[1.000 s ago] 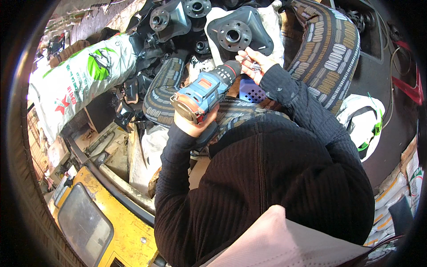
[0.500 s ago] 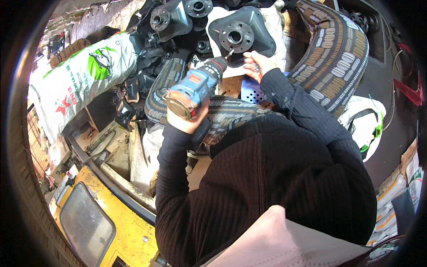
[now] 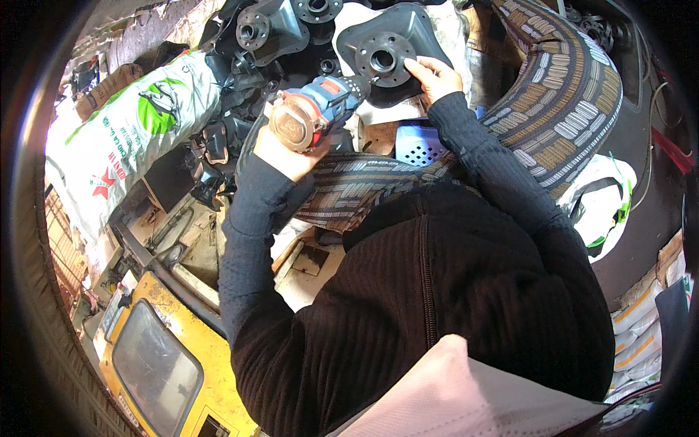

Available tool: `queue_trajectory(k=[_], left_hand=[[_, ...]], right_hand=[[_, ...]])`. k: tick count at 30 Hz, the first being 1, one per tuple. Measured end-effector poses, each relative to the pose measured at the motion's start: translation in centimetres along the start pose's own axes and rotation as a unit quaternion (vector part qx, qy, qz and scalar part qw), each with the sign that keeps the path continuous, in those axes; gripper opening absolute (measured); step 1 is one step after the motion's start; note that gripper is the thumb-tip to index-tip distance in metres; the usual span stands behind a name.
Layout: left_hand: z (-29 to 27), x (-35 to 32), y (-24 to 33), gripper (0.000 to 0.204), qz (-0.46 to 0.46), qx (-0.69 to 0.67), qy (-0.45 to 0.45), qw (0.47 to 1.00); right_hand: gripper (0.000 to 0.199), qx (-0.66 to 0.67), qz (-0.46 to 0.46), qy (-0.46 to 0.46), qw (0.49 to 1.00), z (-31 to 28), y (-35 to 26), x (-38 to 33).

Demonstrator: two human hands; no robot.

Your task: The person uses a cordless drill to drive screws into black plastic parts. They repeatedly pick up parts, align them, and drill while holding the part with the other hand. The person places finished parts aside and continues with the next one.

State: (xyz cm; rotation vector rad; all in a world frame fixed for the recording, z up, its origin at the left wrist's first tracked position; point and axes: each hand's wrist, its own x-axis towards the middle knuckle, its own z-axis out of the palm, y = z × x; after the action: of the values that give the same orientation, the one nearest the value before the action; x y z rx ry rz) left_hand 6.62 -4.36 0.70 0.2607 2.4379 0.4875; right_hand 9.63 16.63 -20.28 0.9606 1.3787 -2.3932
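Note:
My left hand [image 3: 287,154] is wrapped around the grip of a blue cordless drill [image 3: 331,100] with a red and brown rear. Its chuck overlaps the lower-left edge of a dark square part with a round flange [image 3: 397,73], so I cannot tell whether the bit touches it. That part rests on a white sack [image 3: 451,44]; its flange has a large centre hole and smaller holes around it. My right hand [image 3: 440,80] has its thumb and finger pinched at the flange's right rim. Whatever is between them is too small to make out.
More dark flanged parts [image 3: 271,33] are heaped at the back left, beside a full white-and-green sack [image 3: 142,135]. A patterned cushioned tube [image 3: 561,95] curves around in front of me. A purple perforated basket [image 3: 419,146] sits inside it. Yellow machinery [image 3: 207,357] stands lower left.
My right hand has moved up to the flange's rim. My left hand has shifted slightly left, and the drill's chuck has tilted toward the part, its bit no longer plainly visible.

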Motion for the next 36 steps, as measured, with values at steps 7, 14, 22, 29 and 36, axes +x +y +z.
queue_trajectory(k=[7,14,22,29,36], left_hand=[[-1.8,2.3,1.9,0.042,0.011,0.168,-0.117,0.979],[-1.6,3.3,2.8,0.046,0.056,0.273,-0.152,0.948],[-0.3,2.7,2.7,0.046,0.072,0.287,-0.108,0.949],[2.5,0.9,-0.7,0.029,0.036,0.026,0.049,0.998],[5.6,-5.1,-0.7,0.054,0.01,-0.196,0.149,0.969]], right_hand=[[0.037,-0.046,0.025,0.004,0.999,-0.2,-0.2,0.1],[0.036,-0.037,0.049,0.003,0.998,0.0,-0.4,-0.2],[0.043,-0.064,0.018,-0.021,0.998,-0.4,0.7,0.9],[0.033,-0.206,-0.125,-0.005,0.971,-3.1,-2.1,-0.2],[0.039,-0.651,-0.039,-0.082,0.753,-3.8,-0.9,-2.1]])
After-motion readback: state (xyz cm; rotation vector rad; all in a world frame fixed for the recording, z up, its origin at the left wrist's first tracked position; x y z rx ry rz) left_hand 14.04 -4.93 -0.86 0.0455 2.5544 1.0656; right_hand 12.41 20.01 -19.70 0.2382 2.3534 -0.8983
